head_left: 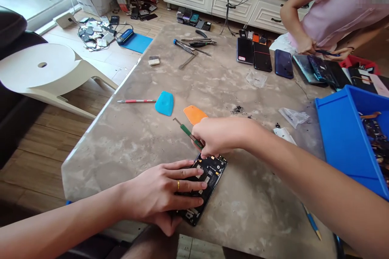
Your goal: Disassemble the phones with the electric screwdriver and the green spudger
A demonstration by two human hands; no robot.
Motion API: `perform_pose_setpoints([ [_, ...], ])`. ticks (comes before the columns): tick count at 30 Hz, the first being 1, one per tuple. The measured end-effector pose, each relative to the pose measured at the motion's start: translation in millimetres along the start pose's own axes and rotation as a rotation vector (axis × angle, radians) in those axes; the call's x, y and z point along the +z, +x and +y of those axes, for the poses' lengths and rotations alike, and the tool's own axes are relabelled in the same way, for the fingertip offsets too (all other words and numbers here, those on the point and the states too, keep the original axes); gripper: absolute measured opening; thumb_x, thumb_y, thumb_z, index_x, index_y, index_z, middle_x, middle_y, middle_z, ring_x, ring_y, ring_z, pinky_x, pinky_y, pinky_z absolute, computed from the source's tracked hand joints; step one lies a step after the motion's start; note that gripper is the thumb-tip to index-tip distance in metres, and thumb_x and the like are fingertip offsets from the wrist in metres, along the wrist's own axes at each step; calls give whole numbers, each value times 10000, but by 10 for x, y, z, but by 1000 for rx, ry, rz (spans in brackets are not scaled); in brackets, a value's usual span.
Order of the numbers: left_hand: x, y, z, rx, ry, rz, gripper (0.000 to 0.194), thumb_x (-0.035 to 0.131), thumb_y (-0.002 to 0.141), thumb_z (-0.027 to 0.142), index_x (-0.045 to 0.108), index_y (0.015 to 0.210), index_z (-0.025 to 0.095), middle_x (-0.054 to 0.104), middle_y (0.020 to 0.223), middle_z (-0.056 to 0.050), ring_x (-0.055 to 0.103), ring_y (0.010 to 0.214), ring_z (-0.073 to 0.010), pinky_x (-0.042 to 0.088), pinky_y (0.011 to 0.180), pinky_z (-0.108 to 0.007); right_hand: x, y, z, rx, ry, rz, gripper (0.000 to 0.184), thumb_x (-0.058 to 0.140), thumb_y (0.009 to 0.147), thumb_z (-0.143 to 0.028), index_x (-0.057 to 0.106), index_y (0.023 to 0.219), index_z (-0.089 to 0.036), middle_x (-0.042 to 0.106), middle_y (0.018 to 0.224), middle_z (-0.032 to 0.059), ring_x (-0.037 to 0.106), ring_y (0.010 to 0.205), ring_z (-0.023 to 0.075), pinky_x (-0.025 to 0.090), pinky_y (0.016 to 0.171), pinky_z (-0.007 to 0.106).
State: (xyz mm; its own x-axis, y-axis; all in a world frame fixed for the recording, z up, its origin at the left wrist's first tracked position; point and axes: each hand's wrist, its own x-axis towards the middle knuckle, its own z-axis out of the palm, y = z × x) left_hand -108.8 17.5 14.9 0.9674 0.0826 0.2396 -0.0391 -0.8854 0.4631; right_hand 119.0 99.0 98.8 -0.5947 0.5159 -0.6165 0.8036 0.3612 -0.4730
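A phone with its back off [209, 178] lies slantwise near the table's front edge, its black inside and small metal parts showing. My left hand [164, 188] lies across it, fingers stretched over its face and thumb bent by its lower left side, holding it down. My right hand [212, 135] is closed on a thin green-handled pry tool [186, 130]. The tool's bent metal tip points up and left; its lower end, at the phone's top, is hidden by my fingers. Just behind my right hand lies an orange pick [194, 114]; a blue pick [164, 103] is farther left.
A pink pen [139, 100] touches the blue pick. Tweezers and pliers [199, 43] lie at the back. Tiny screws [237, 109] are scattered mid-table. A blue bin [337, 129] of parts stands right. Another person [340, 4] handles a phone behind several phones.
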Motion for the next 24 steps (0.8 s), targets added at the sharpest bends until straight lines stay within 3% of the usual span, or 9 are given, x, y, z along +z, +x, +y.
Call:
perform_pose_setpoints([
  [7, -25, 38, 6, -2, 17, 8, 433, 632, 978, 445, 684, 1347, 225, 587, 1553, 2, 495, 1499, -273, 229, 1373, -445, -36, 225, -105, 15, -35, -87, 352, 876, 609, 1, 612, 516, -214, 549, 424, -56, 498, 320, 130, 372, 371, 258],
  [11, -65, 49, 16, 5, 29, 4, 430, 644, 980, 445, 684, 1347, 225, 592, 1547, 2, 488, 1506, -264, 223, 1374, -438, -27, 316, -148, -4, -56, -65, 370, 870, 475, 78, 656, 514, -222, 501, 387, -79, 474, 310, 131, 370, 387, 266],
  [18, -63, 27, -5, 20, 23, -34, 478, 685, 951, 426, 657, 1383, 225, 558, 1576, -2, 463, 1523, -277, 204, 1376, -460, 29, 341, -156, 20, -64, -54, 421, 857, 417, 124, 625, 445, -225, 492, 395, -69, 501, 364, 139, 403, 441, 280],
  [20, -65, 26, -11, 19, 23, -40, 476, 690, 951, 427, 658, 1379, 223, 559, 1576, -5, 459, 1526, -276, 197, 1376, -457, 13, 292, -125, 15, -37, -47, 421, 865, 444, 107, 601, 436, -221, 490, 401, -68, 485, 361, 123, 376, 421, 263],
  [24, -77, 28, -5, 25, 39, -54, 500, 715, 936, 427, 652, 1385, 218, 565, 1573, -23, 433, 1543, -275, 214, 1371, -458, -35, 50, 30, -62, 51, 34, 293, 822, 654, -7, 633, 556, -209, 568, 488, -53, 480, 400, 98, 320, 391, 253],
])
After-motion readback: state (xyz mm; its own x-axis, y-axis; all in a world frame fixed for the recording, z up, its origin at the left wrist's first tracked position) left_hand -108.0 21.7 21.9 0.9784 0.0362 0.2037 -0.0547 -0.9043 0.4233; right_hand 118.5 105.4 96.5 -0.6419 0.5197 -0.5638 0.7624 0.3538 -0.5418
